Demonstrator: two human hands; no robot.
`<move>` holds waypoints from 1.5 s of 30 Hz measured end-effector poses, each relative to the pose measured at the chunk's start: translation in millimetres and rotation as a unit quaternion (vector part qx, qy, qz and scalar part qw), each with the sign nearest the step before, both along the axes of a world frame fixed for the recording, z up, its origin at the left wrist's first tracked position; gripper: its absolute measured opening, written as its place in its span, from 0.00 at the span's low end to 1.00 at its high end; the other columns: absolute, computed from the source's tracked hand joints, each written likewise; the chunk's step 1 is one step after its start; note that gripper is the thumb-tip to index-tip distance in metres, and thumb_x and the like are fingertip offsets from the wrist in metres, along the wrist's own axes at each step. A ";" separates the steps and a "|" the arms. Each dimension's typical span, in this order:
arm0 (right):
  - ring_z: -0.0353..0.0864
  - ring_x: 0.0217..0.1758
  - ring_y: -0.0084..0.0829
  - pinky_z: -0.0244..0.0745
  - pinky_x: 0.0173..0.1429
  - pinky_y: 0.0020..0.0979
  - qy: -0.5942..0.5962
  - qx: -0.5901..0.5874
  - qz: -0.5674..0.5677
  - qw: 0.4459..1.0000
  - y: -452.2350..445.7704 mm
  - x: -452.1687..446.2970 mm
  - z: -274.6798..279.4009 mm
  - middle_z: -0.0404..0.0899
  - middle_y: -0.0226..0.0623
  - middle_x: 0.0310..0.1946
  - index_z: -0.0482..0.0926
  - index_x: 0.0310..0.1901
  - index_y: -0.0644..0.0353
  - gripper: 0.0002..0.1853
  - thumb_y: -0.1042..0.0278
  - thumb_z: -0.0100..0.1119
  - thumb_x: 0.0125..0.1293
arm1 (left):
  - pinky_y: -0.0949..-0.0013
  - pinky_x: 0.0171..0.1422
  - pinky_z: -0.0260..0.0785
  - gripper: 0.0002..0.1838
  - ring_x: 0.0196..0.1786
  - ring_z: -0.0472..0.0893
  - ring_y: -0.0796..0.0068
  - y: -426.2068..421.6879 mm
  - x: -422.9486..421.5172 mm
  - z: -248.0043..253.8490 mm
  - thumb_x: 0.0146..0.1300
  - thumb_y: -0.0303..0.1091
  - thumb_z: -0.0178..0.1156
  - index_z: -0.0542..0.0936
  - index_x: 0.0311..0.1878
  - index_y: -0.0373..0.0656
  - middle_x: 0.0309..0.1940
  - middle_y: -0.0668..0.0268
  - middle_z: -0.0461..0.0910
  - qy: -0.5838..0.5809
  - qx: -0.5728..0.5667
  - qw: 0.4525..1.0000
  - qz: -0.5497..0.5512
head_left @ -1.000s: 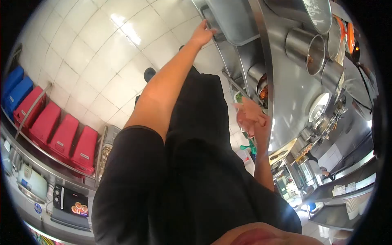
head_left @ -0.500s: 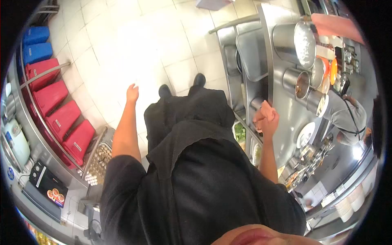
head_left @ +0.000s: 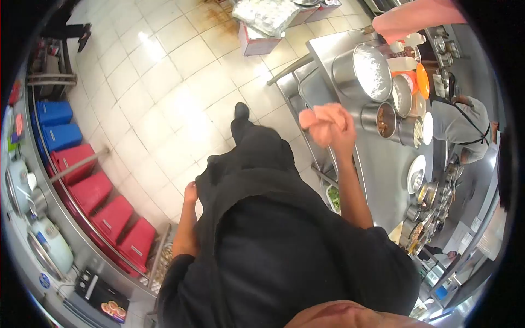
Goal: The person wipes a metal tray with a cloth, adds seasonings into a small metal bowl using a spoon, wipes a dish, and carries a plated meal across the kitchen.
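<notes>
My right hand (head_left: 344, 141) is closed around a crumpled pink-orange cloth (head_left: 318, 121), held up beside the edge of the steel counter (head_left: 377, 169). The cloth hangs over the side of the counter frame and partly hides my fingers. Low at my side, my left hand (head_left: 190, 193) is next to my black apron (head_left: 240, 175). Its fingers are too small and partly hidden to make out. Closest to my right hand on the counter stand a large steel pot (head_left: 350, 76) with white contents and a smaller steel pot (head_left: 371, 117) with brown food.
Red bins (head_left: 112, 216) and blue bins (head_left: 54, 112) line the left under a steel counter. Ahead on the tiled floor (head_left: 164, 93) stands a box (head_left: 257, 41) with a plastic-covered load. A co-worker in grey (head_left: 462, 123) is beyond the right counter; someone's dark leg (head_left: 71, 31) shows at upper left.
I have moved forward along the aisle, and the box ahead is nearer. My right hand has risen with the cloth, and my left hand has drawn back toward my apron.
</notes>
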State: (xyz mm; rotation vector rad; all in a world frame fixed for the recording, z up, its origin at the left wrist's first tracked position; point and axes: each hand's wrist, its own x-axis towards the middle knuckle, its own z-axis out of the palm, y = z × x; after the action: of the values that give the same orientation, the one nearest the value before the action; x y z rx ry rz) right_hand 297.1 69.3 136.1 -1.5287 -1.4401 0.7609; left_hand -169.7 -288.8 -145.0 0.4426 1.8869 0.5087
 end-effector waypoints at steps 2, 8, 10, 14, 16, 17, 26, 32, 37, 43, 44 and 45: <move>0.77 0.52 0.35 0.70 0.59 0.34 -0.164 0.158 0.050 0.972 54.4 -28.3 33.3 0.77 0.39 0.51 0.77 0.54 0.62 0.23 0.85 0.51 0.54 | 0.69 0.34 0.71 0.21 0.30 0.78 0.74 63.0 -14.3 29.1 0.65 0.37 0.53 0.76 0.57 0.33 0.32 0.60 0.81 0.008 0.011 1.000 -0.019; 0.70 0.56 0.48 0.66 0.61 0.45 -0.328 0.170 -0.011 0.929 222.1 -70.7 -14.2 0.73 0.45 0.55 0.76 0.53 0.62 0.24 0.82 0.54 0.49 | 0.76 0.32 0.67 0.24 0.33 0.74 0.81 244.9 -85.1 136.8 0.66 0.35 0.54 0.71 0.63 0.36 0.36 0.67 0.79 0.030 0.078 0.996 0.036; 0.67 0.59 0.49 0.62 0.64 0.47 -0.331 0.093 -0.070 0.936 241.5 -74.9 -37.4 0.70 0.46 0.58 0.74 0.54 0.63 0.25 0.80 0.55 0.49 | 0.73 0.39 0.71 0.25 0.40 0.77 0.77 300.3 -95.7 186.4 0.67 0.36 0.53 0.69 0.65 0.36 0.44 0.62 0.79 0.059 0.093 0.992 0.059; 0.64 0.63 0.53 0.56 0.68 0.50 -0.302 0.086 -0.098 0.944 255.7 -83.5 -25.8 0.66 0.48 0.62 0.73 0.55 0.64 0.25 0.76 0.55 0.51 | 0.69 0.44 0.72 0.25 0.44 0.79 0.72 359.7 -106.9 218.3 0.68 0.37 0.51 0.67 0.66 0.36 0.49 0.58 0.79 0.084 0.102 0.987 0.095; 0.63 0.64 0.53 0.55 0.68 0.50 -0.313 0.091 -0.130 0.937 277.7 -79.7 -27.1 0.65 0.49 0.63 0.73 0.55 0.64 0.25 0.73 0.56 0.52 | 0.70 0.43 0.72 0.25 0.42 0.79 0.73 369.9 -109.7 197.3 0.68 0.36 0.51 0.67 0.66 0.36 0.48 0.59 0.79 0.056 0.086 0.991 0.082; 0.63 0.64 0.53 0.55 0.69 0.51 -0.327 0.088 -0.154 0.928 286.2 -78.3 -31.9 0.65 0.49 0.63 0.72 0.55 0.64 0.25 0.72 0.56 0.52 | 0.71 0.41 0.71 0.25 0.40 0.78 0.75 370.1 -113.8 179.2 0.68 0.35 0.51 0.67 0.66 0.37 0.45 0.61 0.79 0.025 0.060 0.995 0.070; 0.66 0.62 0.48 0.59 0.63 0.49 -0.400 0.080 -0.300 0.862 376.4 -27.4 -45.3 0.72 0.42 0.55 0.76 0.48 0.52 0.19 0.71 0.55 0.51 | 0.74 0.29 0.68 0.22 0.31 0.76 0.79 443.8 -111.2 136.2 0.64 0.34 0.55 0.73 0.61 0.37 0.34 0.66 0.79 -0.003 -0.047 0.988 -0.149; 0.73 0.55 0.42 0.65 0.58 0.44 -0.385 0.124 -0.297 0.865 409.5 -56.7 -7.5 0.78 0.29 0.49 0.77 0.45 0.51 0.18 0.73 0.61 0.48 | 0.74 0.30 0.69 0.21 0.32 0.77 0.79 584.8 -178.9 70.9 0.66 0.34 0.53 0.74 0.60 0.38 0.36 0.66 0.80 -0.016 -0.069 0.994 -0.088; 0.76 0.51 0.41 0.70 0.53 0.41 -0.430 0.064 -0.271 0.859 439.6 -54.0 -29.3 0.78 0.33 0.41 0.78 0.43 0.52 0.20 0.76 0.60 0.44 | 0.73 0.37 0.71 0.22 0.37 0.77 0.76 740.0 -199.8 69.9 0.69 0.36 0.51 0.70 0.64 0.38 0.43 0.63 0.79 -0.045 -0.002 0.996 -0.080; 0.79 0.45 0.44 0.75 0.48 0.39 -0.347 -0.017 -0.207 0.915 475.0 -83.9 -66.8 0.79 0.39 0.37 0.80 0.41 0.55 0.15 0.75 0.56 0.49 | 0.72 0.42 0.71 0.25 0.42 0.77 0.74 855.5 -216.6 73.4 0.67 0.35 0.51 0.67 0.66 0.36 0.46 0.61 0.78 -0.041 0.010 0.989 -0.142; 0.80 0.43 0.43 0.75 0.47 0.38 -0.279 -0.035 -0.260 0.924 481.9 -88.5 -91.5 0.80 0.40 0.37 0.81 0.42 0.56 0.15 0.76 0.55 0.50 | 0.71 0.44 0.72 0.26 0.44 0.78 0.73 863.7 -216.9 80.3 0.67 0.36 0.51 0.67 0.67 0.37 0.48 0.61 0.78 -0.032 0.014 0.989 -0.147; 0.80 0.42 0.42 0.76 0.47 0.37 -0.210 -0.051 -0.311 0.926 487.4 -86.4 -117.4 0.81 0.41 0.37 0.81 0.42 0.58 0.15 0.76 0.53 0.52 | 0.71 0.46 0.72 0.26 0.45 0.78 0.71 870.8 -215.4 86.1 0.67 0.38 0.51 0.67 0.67 0.38 0.49 0.60 0.78 -0.024 0.020 0.988 -0.151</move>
State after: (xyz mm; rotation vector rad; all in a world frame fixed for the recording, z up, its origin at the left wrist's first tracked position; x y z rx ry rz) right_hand 210.7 556.7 18.7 -2.1682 -1.0924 0.1232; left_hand -385.1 582.0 -58.9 0.7233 1.7263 0.3500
